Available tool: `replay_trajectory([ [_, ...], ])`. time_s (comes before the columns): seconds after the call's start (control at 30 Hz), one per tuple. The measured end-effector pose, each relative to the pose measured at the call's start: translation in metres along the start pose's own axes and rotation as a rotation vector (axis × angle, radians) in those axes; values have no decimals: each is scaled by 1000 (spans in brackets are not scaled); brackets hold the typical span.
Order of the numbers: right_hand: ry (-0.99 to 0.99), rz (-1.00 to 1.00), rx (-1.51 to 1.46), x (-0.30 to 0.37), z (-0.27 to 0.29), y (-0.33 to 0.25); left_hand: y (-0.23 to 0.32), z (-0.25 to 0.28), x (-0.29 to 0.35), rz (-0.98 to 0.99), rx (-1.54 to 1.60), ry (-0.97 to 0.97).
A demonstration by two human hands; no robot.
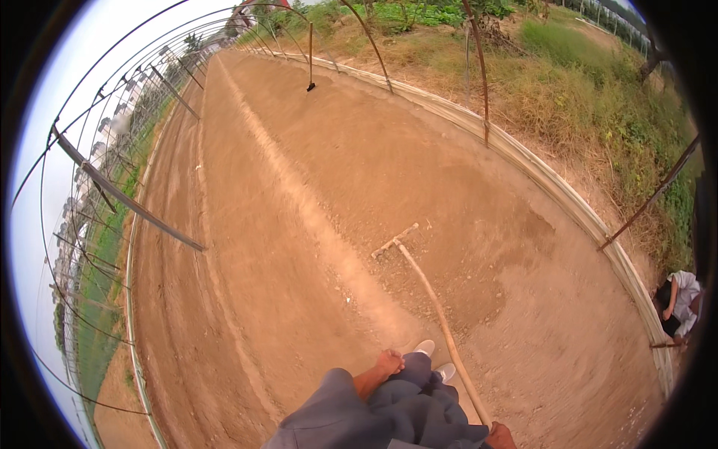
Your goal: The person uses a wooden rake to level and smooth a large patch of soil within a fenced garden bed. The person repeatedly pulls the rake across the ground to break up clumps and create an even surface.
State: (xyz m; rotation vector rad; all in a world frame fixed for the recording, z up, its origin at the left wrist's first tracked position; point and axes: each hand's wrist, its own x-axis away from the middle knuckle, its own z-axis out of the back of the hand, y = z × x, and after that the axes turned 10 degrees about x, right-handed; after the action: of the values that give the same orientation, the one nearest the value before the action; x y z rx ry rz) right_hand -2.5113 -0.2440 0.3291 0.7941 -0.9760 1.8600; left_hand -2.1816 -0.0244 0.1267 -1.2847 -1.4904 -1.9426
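Observation:
My right hand (500, 435), at the lower edge, is wrapped round the end of a long wooden rake handle (443, 320). The handle runs forward and slightly left to the rake head (389, 244), a crossbar that rests on the loose brown soil (456, 273). Some small clods lie around the head. My left hand (390, 362) hangs in front of my dark clothing with its fingers curled in, and nothing shows in it. It is apart from the handle. My light shoes (425, 347) stand on the soil just beyond it.
A low pale plastic border (542, 170) with metal hoops (481, 71) bounds the bed on the right. Another tool with a dark head (310, 87) stands upright farther off. A slanted post (123, 188) is at left. A person (679, 303) sits or crouches outside the border at right.

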Motion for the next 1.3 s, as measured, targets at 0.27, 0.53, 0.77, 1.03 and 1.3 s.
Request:
replay_trajectory([
  [0.27,-216,40,-430,-5,-18,77,-29,25,-24,196,-51,7],
  [0.53,-271,-101,-212,21,42,9,28,30,-36,60,39,-22],
  [0.77,-218,-61,-281,16,24,33,121,9,12,-316,178,65],
  [1.03,-578,-53,-759,62,58,47,269,-82,160,-1067,326,-277],
  [1.3,-586,35,-997,119,74,70,341,-153,402,-2291,316,-984],
])
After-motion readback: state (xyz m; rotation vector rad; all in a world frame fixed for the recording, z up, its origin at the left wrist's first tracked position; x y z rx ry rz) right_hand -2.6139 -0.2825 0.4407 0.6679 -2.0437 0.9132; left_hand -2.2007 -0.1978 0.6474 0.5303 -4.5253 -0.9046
